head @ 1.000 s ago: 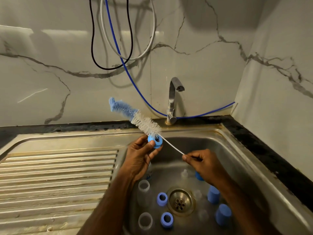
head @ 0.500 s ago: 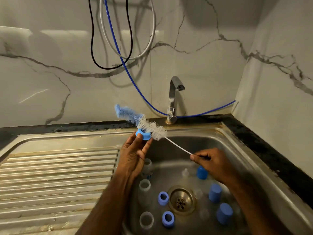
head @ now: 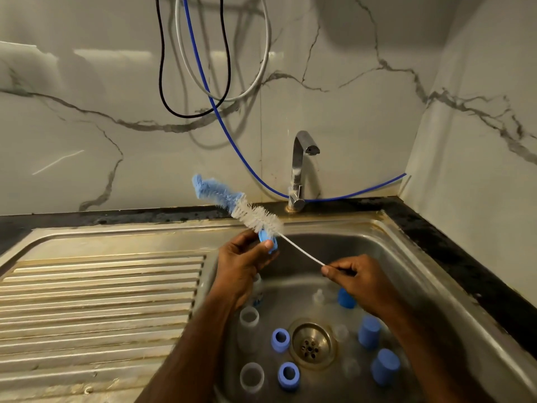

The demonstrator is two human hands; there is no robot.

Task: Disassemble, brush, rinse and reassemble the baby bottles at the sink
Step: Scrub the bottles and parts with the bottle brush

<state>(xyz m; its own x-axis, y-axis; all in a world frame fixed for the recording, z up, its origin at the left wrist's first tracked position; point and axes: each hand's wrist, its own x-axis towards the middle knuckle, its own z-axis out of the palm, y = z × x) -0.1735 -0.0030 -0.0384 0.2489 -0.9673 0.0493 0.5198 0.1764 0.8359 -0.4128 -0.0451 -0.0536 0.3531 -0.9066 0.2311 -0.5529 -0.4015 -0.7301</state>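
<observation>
The ribbed drainboard fills the nine o'clock side of the view. Against the wall hang three cords: one black, one white, one blue, the blue one running down behind the tap at twelve o'clock of the sink.

The left hand pinches one blue ring between thumb and fingers, just under the white bristles of the single brush. The brush slants from a blue tip at ten o'clock down to its thin wire stem at four o'clock; whether the stem passes through the ring cannot be told. The right hand pinches the end of that stem between thumb and forefinger, its other fingers curled in.

On the sink floor, around the drain: two clear bottles with open mouths at nine and seven o'clock, plus part of a third under the left wrist; two blue rings, one at nine o'clock touching the drain's edge, one at seven o'clock; three blue caps at one, three and four o'clock; and at least three clear teats, faint and hard to count.
</observation>
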